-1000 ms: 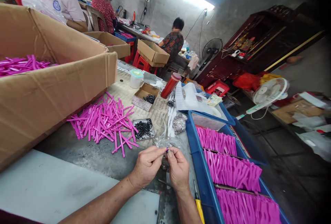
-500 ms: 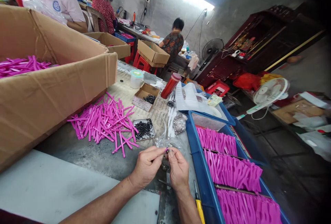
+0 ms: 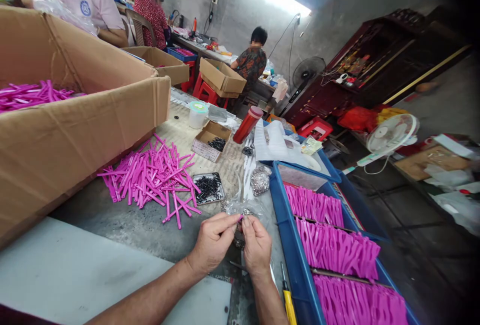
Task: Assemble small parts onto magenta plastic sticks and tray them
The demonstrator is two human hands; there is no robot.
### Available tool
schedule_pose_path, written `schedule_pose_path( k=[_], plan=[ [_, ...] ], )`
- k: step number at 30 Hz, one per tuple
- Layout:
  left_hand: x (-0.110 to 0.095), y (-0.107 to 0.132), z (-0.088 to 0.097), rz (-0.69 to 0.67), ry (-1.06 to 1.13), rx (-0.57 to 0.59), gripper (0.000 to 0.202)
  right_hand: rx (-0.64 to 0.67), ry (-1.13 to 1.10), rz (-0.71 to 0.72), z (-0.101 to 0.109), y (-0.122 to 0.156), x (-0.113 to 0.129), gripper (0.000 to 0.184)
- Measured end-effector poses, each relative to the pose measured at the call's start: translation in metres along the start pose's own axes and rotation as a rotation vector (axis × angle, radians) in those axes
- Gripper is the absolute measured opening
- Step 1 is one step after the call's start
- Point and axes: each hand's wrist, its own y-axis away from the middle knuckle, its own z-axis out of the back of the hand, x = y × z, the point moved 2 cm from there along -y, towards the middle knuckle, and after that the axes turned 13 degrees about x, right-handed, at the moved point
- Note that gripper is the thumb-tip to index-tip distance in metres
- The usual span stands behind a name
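Note:
My left hand [image 3: 213,243] and my right hand [image 3: 257,248] meet at the fingertips low in the middle of the view, both pinched on a small pink plastic piece [image 3: 240,218] of which only a tip shows. Under them lies a clear bag of small metal parts [image 3: 243,210]. A loose pile of pink plastic sticks [image 3: 150,175] lies on the table to the left, beside a small tray of black screws [image 3: 208,187]. To the right, a blue crate [image 3: 288,235] holds rows of pink pieces [image 3: 330,245].
A big cardboard box [image 3: 75,130] with pink sticks stands at left. A small carton of screws [image 3: 210,140], a white tub [image 3: 197,113], a red flask [image 3: 247,124] and a yellow-handled screwdriver [image 3: 289,303] are nearby. Three people sit at tables behind. A white fan [image 3: 390,135] stands right.
My right hand has shifted slightly, its fingers working at the pink piece. Everything else lies as before.

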Motion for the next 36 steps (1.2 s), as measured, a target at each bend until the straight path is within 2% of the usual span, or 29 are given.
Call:
schedule_pose_path(
  k=[5,12,18,26,31,36],
  plan=[
    [-0.0019,-0.0015,0.0012,0.011,0.057,-0.025,0.028,0.044,-0.028,-0.019,0.0013,-0.0009,-0.0005,0.022],
    [-0.0018,-0.0012,0.0002,0.023,0.044,-0.007,0.026,-0.028,-0.059,0.005,-0.0006,-0.0032,0.0,0.014],
    [-0.0011,-0.0014,-0.0003,0.012,0.05,-0.006,0.027,0.012,-0.023,-0.012,-0.0012,-0.0033,0.0018,0.027],
    [-0.0017,-0.0012,0.001,0.022,0.034,0.001,0.025,0.017,-0.048,-0.014,-0.0017,-0.0042,0.0041,0.019],
    [-0.0024,-0.0006,0.0007,-0.001,0.045,0.004,0.026,0.028,-0.044,-0.026,0.0003,-0.0051,0.0033,0.031],
    [-0.0008,-0.0003,0.0002,0.021,0.033,0.011,0.025,0.049,-0.067,0.003,0.0027,-0.0057,0.001,0.02]
  ],
)
